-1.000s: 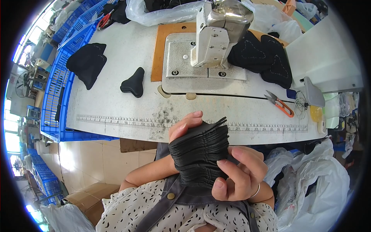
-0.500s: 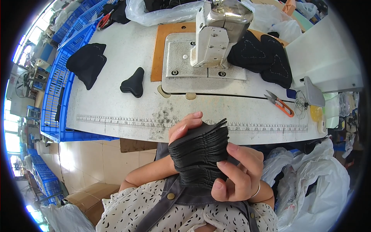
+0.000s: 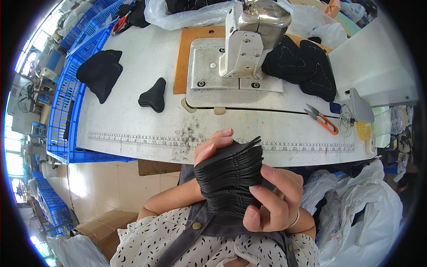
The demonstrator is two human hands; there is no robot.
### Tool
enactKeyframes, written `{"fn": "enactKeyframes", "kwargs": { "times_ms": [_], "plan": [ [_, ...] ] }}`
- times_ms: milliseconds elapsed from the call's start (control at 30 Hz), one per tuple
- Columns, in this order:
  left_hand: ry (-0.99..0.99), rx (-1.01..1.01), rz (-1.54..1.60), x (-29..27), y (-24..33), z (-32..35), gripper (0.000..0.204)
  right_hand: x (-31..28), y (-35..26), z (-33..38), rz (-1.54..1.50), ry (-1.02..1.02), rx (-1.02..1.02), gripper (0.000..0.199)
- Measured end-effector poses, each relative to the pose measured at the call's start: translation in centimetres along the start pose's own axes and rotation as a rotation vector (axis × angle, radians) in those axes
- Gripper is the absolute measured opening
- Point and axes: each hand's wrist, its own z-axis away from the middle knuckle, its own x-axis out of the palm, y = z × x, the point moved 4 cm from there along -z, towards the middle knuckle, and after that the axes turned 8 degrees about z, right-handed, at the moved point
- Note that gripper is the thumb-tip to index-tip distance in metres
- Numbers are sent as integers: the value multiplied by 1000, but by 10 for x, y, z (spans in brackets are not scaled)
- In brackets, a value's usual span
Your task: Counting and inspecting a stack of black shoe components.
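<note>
A thick stack of black cut pieces [image 3: 229, 180] is held up in front of my body, just off the table's near edge. Around its left side my left hand [image 3: 212, 146] is closed, its fingertips over the top and the rest hidden behind the pile. My right hand [image 3: 278, 200] is at the stack's right side, its fingertips against the layered edges. On the table lies a smaller pile of black three-lobed pieces [image 3: 153, 95]. Farther left are larger black pieces [image 3: 100, 73]. More black pieces with light stitch lines [image 3: 302, 64] rest right of the sewing machine [image 3: 247, 49].
Orange-handled thread snips [image 3: 322, 119] lie at the right of the white table [image 3: 133, 120], which has a ruler strip [image 3: 147, 139] along its near edge. A blue plastic basket [image 3: 66, 115] borders the left side. White plastic bags [image 3: 364, 218] are bunched below right.
</note>
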Motion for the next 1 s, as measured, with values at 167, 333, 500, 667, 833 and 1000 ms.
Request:
{"fn": "enactKeyframes", "kwargs": {
  "times_ms": [167,333,500,667,833,1000],
  "plan": [
    [32,22,22,1,1,0,69,-1,0,-1,0,-7,1,26],
    [-111,41,49,-9,4,-2,65,-5,2,-4,-24,-44,8,25],
    [-195,63,33,-7,9,-7,64,-7,2,-4,-24,-64,26,25],
    [-175,76,7,-4,8,-8,63,-9,2,-4,-23,-46,48,23],
    [-190,58,4,-9,0,-8,62,-9,6,-6,5,-132,101,32],
    [-317,74,-376,-23,3,-53,60,-11,38,6,-67,-184,182,61]
  ]
}}
